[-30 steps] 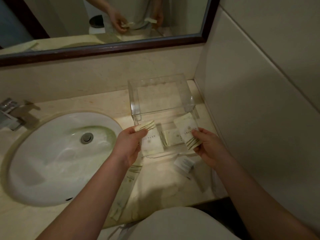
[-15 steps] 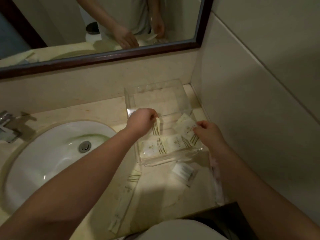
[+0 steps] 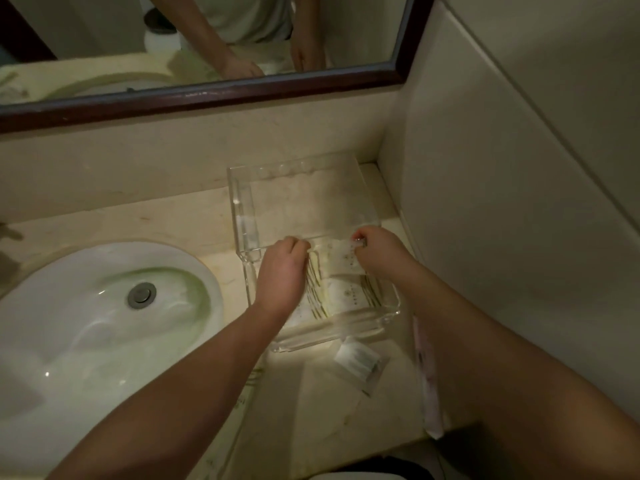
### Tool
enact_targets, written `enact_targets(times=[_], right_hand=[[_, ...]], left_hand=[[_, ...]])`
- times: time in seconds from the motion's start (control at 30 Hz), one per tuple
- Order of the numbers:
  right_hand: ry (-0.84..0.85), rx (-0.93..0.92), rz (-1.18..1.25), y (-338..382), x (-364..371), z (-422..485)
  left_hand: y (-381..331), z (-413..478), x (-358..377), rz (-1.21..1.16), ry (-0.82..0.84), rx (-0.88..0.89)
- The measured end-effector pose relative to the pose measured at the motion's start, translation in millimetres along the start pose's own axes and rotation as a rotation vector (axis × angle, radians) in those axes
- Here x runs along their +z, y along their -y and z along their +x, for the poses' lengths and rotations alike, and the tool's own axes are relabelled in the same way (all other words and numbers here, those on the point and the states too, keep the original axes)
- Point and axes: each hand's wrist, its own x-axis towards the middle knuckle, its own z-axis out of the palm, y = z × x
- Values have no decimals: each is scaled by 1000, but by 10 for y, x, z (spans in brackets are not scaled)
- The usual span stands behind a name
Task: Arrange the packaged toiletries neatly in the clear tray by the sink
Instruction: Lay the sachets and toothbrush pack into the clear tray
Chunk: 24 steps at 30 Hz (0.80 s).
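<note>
white oval sink point(image 3: 86, 327) set into beige counter point(image 3: 166, 223), left side | metal drain plug point(image 3: 141, 294) in the basin | dark wood-framed mirror point(image 3: 221, 95) above the backsplash | pale tiled wall point(image 3: 519, 168) on the right

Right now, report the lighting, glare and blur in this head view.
Head view: dim, warm light; bright glare on the clear tray front rim and on the sink basin; the packets in the tray and both hands, left hand and right hand, look soft; wide-angle lens bends the mirror frame.
</note>
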Motion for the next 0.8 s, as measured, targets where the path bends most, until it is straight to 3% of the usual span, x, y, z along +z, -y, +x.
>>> enact_targets(times=[0.1, 0.2, 0.27, 0.37, 0.43, 0.53, 0.63, 0.8], right_hand=[[41, -26, -62, 14, -3, 70], [14, -58, -168, 14, 45, 130], [-78, -123, -260, 3, 114, 116], [-349, -205, -409, -76, 263, -68], [-466, -192, -373, -139, 376, -238], [-365, -229, -283, -222, 544, -314], [-225, -271, -378, -262, 644, -283], [-153, -255, -439, -292, 685, -280]], left_hand=[[-63, -220, -53, -18, -19, 21], [-160, -556, -76, -17, 185, 156], [-173, -750, -61, 43, 283, 169], [-139, -895, -50, 94, 316, 151], [-133, -913, -70, 110, 330, 148], [-147, -910, -95, 123, 344, 127], [-154, -877, -114, 145, 383, 87], [-86, -828, -64, 155, 541, 41]])
